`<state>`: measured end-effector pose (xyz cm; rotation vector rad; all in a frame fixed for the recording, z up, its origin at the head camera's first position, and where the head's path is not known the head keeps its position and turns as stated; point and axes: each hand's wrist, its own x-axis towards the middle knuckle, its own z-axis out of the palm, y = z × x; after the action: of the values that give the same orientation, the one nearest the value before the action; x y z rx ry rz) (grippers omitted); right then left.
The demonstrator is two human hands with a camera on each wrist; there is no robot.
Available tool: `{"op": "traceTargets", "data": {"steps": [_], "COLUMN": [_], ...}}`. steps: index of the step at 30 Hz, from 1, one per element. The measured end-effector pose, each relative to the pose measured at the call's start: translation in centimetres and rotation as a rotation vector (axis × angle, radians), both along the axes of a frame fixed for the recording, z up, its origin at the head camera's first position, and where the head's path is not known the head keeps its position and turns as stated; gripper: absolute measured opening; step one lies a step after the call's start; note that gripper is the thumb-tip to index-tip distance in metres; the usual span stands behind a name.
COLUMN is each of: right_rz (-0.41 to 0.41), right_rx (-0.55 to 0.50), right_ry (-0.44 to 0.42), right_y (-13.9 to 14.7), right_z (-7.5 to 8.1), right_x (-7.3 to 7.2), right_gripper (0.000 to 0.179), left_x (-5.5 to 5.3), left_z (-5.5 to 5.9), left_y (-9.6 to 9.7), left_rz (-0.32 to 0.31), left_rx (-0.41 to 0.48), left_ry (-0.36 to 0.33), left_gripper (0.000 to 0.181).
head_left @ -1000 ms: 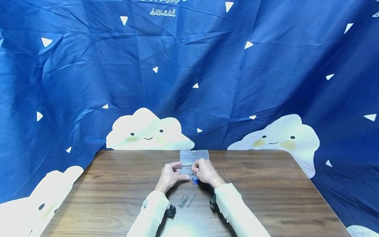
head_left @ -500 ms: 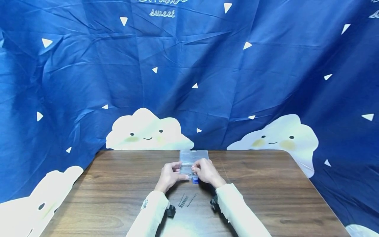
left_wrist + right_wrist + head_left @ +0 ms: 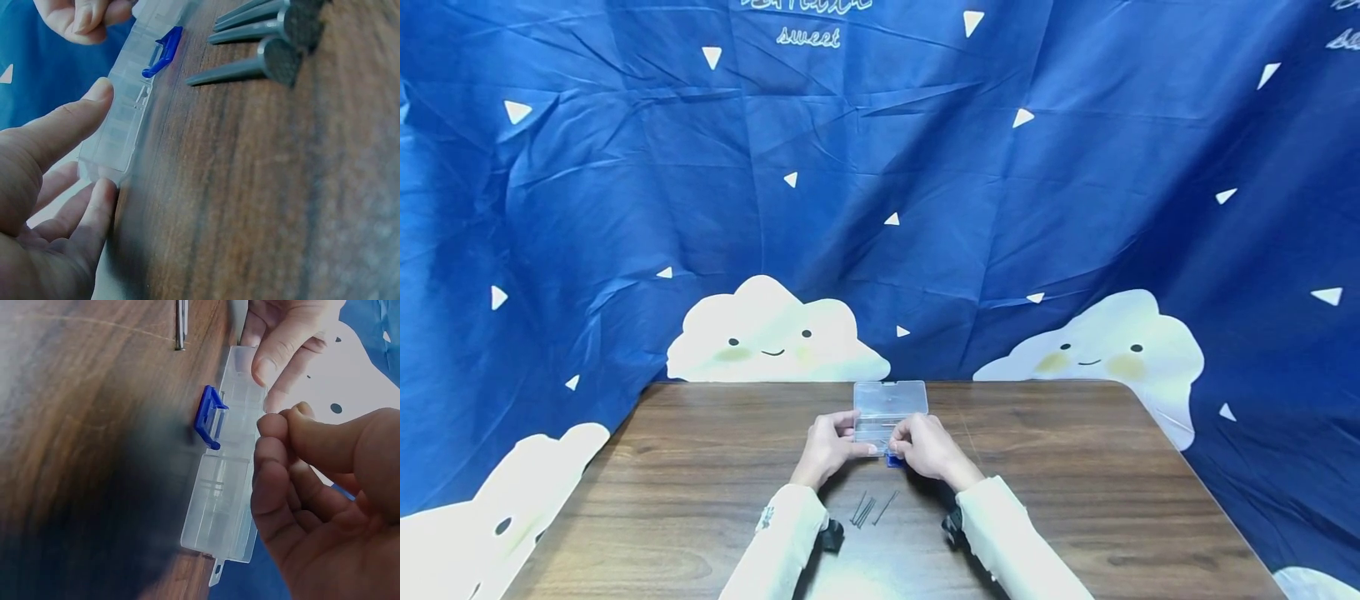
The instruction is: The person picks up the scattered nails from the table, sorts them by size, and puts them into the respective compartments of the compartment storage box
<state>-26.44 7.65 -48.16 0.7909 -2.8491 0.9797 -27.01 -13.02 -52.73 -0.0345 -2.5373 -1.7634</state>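
Observation:
A small clear plastic box (image 3: 215, 506) stands at the table's far edge with its lid (image 3: 891, 397) raised. A blue latch (image 3: 206, 419) hangs at its front. My left hand (image 3: 827, 450) grips the box's left end, thumb on the front rim and fingers behind and below. My right hand (image 3: 922, 446) is over the box's right front part, fingers curled, with thumb and index tips together. Nothing shows between those tips. A thin line, perhaps a nail (image 3: 889, 425), lies inside the box. Several grey nails (image 3: 863, 510) lie on the table between the forearms.
The brown wooden table (image 3: 700, 500) reaches out to both sides of the arms. Behind its far edge hangs a blue cloth (image 3: 880, 167) with white clouds and triangles. Black straps with wrist cameras (image 3: 832, 535) sit at the cuffs.
My right hand has drawn back toward me and slightly right from the box's inside, uncovering more of it. The left hand keeps its grip. The view has tilted slightly.

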Motion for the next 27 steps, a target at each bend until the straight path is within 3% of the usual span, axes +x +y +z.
{"op": "traceTargets", "data": {"steps": [11,20,27], "right_rz": [0.058,0.086,0.112], "right_rx": [0.042,0.102,0.074], "right_ry": [0.034,-0.014,-0.064], "right_y": [0.6,0.9,0.7], "right_z": [-0.3,-0.9,-1.3], "right_x": [1.4,2.4,3.0], "right_gripper": [0.020,0.023,0.021], "left_x": [0.1,0.1,0.1], "left_z": [0.0,0.0,0.0], "left_y": [0.1,0.1,0.1], "left_rz": [-0.004,-0.001,0.004], "left_rx": [0.027,0.029,0.020], "left_ry": [-0.001,-0.001,-0.004], "left_gripper": [0.076,0.076,0.077]}}
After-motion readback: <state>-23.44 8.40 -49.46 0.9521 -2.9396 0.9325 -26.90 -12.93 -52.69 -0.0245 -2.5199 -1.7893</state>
